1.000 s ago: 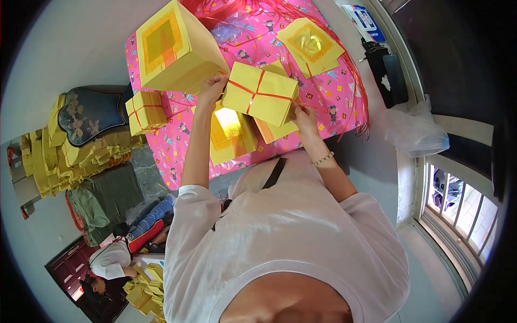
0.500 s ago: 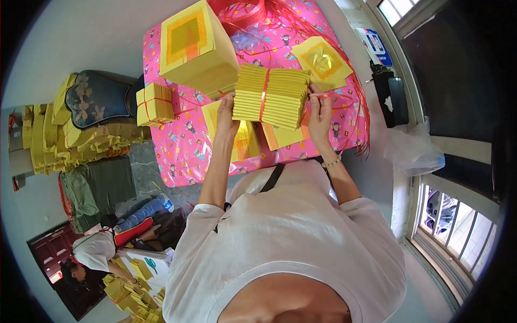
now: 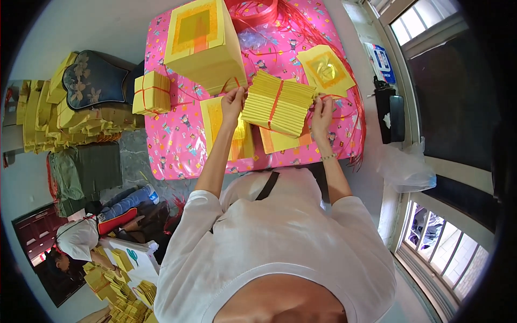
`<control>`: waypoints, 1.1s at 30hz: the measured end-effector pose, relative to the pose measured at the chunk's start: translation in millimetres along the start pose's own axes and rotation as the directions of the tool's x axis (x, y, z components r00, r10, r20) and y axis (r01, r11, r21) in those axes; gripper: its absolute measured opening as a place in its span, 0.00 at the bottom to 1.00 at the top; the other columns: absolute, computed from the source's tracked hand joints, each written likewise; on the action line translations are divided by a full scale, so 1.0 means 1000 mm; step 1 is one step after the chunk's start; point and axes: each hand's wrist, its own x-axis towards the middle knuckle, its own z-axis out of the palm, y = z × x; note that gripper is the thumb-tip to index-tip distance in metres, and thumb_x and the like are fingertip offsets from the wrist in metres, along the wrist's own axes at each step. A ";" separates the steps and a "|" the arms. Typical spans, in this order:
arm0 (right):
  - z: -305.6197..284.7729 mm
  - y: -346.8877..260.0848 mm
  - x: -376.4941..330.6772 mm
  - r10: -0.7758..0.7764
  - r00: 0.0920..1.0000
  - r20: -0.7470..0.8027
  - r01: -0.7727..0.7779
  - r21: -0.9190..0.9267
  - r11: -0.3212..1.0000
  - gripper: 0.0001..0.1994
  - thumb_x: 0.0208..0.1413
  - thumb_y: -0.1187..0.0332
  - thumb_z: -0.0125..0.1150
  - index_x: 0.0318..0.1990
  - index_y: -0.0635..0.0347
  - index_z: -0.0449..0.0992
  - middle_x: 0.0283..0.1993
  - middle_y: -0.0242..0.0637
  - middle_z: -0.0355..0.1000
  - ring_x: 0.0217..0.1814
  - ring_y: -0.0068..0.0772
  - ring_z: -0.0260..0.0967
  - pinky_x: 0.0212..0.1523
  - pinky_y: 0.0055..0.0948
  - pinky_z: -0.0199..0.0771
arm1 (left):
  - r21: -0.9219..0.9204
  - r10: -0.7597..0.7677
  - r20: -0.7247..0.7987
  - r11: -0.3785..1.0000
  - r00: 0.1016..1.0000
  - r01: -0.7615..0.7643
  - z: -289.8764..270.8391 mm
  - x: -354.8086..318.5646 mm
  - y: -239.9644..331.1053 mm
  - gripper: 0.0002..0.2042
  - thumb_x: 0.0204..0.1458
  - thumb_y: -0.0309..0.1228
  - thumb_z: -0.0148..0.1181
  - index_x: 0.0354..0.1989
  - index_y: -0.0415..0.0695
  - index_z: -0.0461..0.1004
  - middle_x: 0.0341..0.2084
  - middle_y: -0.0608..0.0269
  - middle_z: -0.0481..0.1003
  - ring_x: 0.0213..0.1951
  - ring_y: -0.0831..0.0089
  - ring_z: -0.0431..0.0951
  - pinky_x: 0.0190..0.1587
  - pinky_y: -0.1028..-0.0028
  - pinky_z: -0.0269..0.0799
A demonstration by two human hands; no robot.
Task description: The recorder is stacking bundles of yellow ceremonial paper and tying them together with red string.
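Note:
A thick bundle of yellow paper sheets, tied round the middle with a red string, is held edge-on above the pink patterned table. My left hand grips its left end and my right hand grips its right end. Loose yellow sheets lie flat on the table under the bundle. A big yellow stack stands just beyond my left hand.
A small tied yellow bundle sits at the table's left edge, a yellow square sheet pile at the right, red strings at the far end. Yellow paper stacks line the left. Another person crouches lower left.
The tied bundle has been turned from showing its flat face to showing its stacked edges, and both hands shifted to its two ends. The view has swung slightly.

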 end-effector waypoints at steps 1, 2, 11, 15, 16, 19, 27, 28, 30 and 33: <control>0.004 0.001 0.002 -0.068 0.998 -0.014 0.069 0.022 0.997 0.05 0.63 0.71 0.45 0.39 0.65 0.63 0.37 0.39 0.68 0.37 0.26 0.67 0.38 0.26 0.69 | -0.001 -0.002 -0.001 1.000 1.000 0.002 0.003 0.005 0.000 0.13 0.59 0.33 0.53 0.45 0.38 0.76 0.26 0.71 0.75 0.26 0.87 0.70 0.29 0.85 0.64; 0.008 0.002 0.003 -0.136 0.990 -0.029 0.137 0.044 0.990 0.05 0.64 0.71 0.44 0.39 0.64 0.63 0.36 0.39 0.67 0.37 0.26 0.66 0.39 0.26 0.68 | -0.104 -0.033 0.011 0.994 0.999 0.034 0.006 0.009 0.000 0.13 0.59 0.33 0.53 0.46 0.38 0.75 0.28 0.71 0.75 0.26 0.87 0.70 0.30 0.85 0.65; 0.021 0.017 0.007 0.318 0.948 -0.014 -0.250 0.587 0.770 0.07 0.65 0.67 0.42 0.39 0.60 0.65 0.35 0.27 0.65 0.38 0.20 0.61 0.42 0.22 0.64 | -0.261 -0.125 0.111 0.954 0.986 0.150 0.019 0.022 -0.004 0.14 0.59 0.33 0.53 0.50 0.42 0.74 0.38 0.69 0.77 0.36 0.85 0.74 0.38 0.83 0.68; 0.031 0.017 0.013 0.230 0.973 -0.015 -0.199 0.446 0.873 0.09 0.66 0.65 0.44 0.37 0.60 0.66 0.34 0.27 0.65 0.37 0.18 0.60 0.41 0.20 0.61 | -0.246 -0.045 0.161 0.966 0.986 0.084 0.017 0.026 -0.013 0.13 0.59 0.32 0.53 0.50 0.41 0.74 0.38 0.69 0.77 0.37 0.85 0.74 0.39 0.83 0.69; 0.032 0.018 0.013 0.232 0.973 -0.014 -0.202 0.446 0.872 0.09 0.66 0.65 0.44 0.37 0.60 0.66 0.34 0.27 0.65 0.37 0.18 0.60 0.41 0.20 0.61 | -0.269 -0.008 0.171 0.962 0.985 0.055 0.018 0.026 -0.015 0.13 0.59 0.32 0.53 0.50 0.41 0.74 0.38 0.68 0.77 0.37 0.85 0.74 0.39 0.83 0.69; 0.034 0.021 0.013 0.230 0.973 -0.002 -0.193 0.539 0.820 0.09 0.66 0.65 0.44 0.37 0.60 0.66 0.35 0.28 0.66 0.37 0.18 0.60 0.42 0.20 0.61 | -0.253 -0.010 0.141 0.966 0.990 0.046 0.022 0.026 -0.018 0.13 0.59 0.30 0.53 0.50 0.40 0.74 0.39 0.68 0.77 0.37 0.85 0.74 0.39 0.83 0.69; 0.034 0.002 0.012 0.274 0.960 0.063 -0.261 0.566 0.782 0.10 0.66 0.64 0.44 0.38 0.61 0.67 0.37 0.29 0.67 0.38 0.19 0.61 0.43 0.21 0.62 | -0.223 -0.013 0.040 0.975 0.999 0.021 0.011 0.021 -0.036 0.13 0.59 0.27 0.52 0.51 0.38 0.73 0.40 0.66 0.77 0.38 0.84 0.74 0.40 0.83 0.70; 0.033 0.005 0.012 0.275 0.959 0.064 -0.262 0.567 0.781 0.10 0.66 0.64 0.44 0.38 0.61 0.67 0.37 0.29 0.67 0.38 0.19 0.61 0.43 0.21 0.62 | -0.166 0.009 0.039 0.986 0.999 -0.003 0.012 0.022 -0.035 0.13 0.59 0.27 0.52 0.51 0.38 0.73 0.40 0.66 0.77 0.38 0.83 0.74 0.41 0.83 0.69; 0.032 0.010 0.012 0.294 0.953 0.070 -0.289 0.494 0.820 0.09 0.66 0.65 0.44 0.39 0.61 0.67 0.38 0.29 0.68 0.40 0.19 0.62 0.45 0.21 0.62 | -0.107 0.030 0.038 0.994 0.999 -0.025 0.013 0.023 -0.035 0.13 0.59 0.26 0.52 0.51 0.38 0.72 0.41 0.65 0.77 0.38 0.83 0.74 0.41 0.83 0.69; 0.032 0.016 0.011 0.254 0.965 0.058 -0.246 0.530 0.811 0.09 0.66 0.65 0.44 0.39 0.61 0.67 0.40 0.30 0.69 0.42 0.20 0.62 0.47 0.22 0.62 | -0.117 -0.015 0.042 0.993 0.999 0.020 0.017 0.021 -0.029 0.13 0.58 0.26 0.52 0.51 0.38 0.72 0.41 0.65 0.77 0.39 0.83 0.74 0.42 0.82 0.69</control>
